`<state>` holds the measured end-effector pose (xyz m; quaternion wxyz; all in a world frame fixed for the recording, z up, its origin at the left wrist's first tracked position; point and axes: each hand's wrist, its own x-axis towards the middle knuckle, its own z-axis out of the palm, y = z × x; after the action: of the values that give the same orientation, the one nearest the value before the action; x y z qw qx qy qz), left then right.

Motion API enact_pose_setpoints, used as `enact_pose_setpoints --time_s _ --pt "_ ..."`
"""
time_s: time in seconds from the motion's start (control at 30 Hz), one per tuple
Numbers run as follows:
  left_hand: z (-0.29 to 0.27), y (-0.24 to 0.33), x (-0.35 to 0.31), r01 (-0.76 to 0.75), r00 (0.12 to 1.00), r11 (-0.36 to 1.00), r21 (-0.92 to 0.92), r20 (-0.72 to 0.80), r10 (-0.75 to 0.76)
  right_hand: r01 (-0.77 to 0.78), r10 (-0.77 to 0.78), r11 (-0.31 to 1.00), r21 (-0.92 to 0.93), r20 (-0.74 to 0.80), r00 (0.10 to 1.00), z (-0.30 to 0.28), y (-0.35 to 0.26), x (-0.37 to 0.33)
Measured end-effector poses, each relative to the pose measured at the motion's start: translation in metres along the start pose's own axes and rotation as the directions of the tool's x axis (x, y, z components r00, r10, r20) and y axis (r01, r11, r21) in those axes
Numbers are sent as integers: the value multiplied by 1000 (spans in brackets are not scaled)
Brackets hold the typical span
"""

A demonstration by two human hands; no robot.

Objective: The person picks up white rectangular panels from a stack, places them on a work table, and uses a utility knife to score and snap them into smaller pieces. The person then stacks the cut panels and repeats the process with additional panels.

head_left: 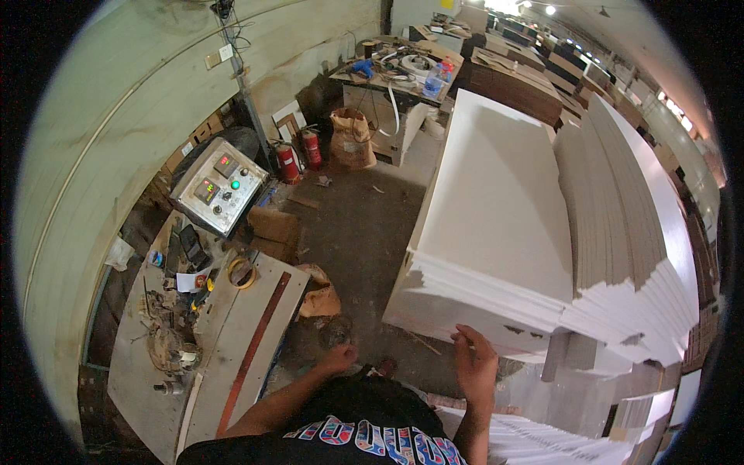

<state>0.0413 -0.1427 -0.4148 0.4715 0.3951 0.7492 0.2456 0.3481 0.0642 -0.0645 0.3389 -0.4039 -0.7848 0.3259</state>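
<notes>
My left hand (339,359) hangs in front of my body with its fingers curled in, and nothing shows in it. It is close to the right edge of the workbench (263,325), not touching it. My right hand (475,360) is raised with the fingers partly apart and holds nothing. Just beyond it stands a tall stack of white boards (500,194), its near corner close to my fingertips. More white boards (612,209) lean in a fanned row along the right side of that stack.
A control box (219,186) with lit displays stands behind the bench. Tape (242,273) and small tools lie on the bench. Two fire extinguishers (287,162) and a brown sack (352,139) stand by the wall. A cluttered table (399,74) is farther back. White sheets (535,442) lie at lower right.
</notes>
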Motion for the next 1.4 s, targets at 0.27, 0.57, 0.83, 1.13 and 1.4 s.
enact_pose_setpoints --time_s 0.27,0.57,0.83,1.13,1.4 --pt "-121 176 74 -193 938 956 -223 -329 113 -11 63 982 190 -275 959 -16 44 39" --pt "-277 410 157 -585 801 715 -383 -412 435 123 72 957 261 -630 773 36 94 23" --pt "-295 540 252 -705 654 354 -615 -370 659 67 386 886 459 -810 442 85 65 35" --pt "-280 539 258 -722 640 333 -607 -400 656 159 475 838 522 -841 259 101 43 49" --pt "-288 553 254 -653 697 262 -710 -428 575 95 509 846 525 -847 154 105 -7 95"
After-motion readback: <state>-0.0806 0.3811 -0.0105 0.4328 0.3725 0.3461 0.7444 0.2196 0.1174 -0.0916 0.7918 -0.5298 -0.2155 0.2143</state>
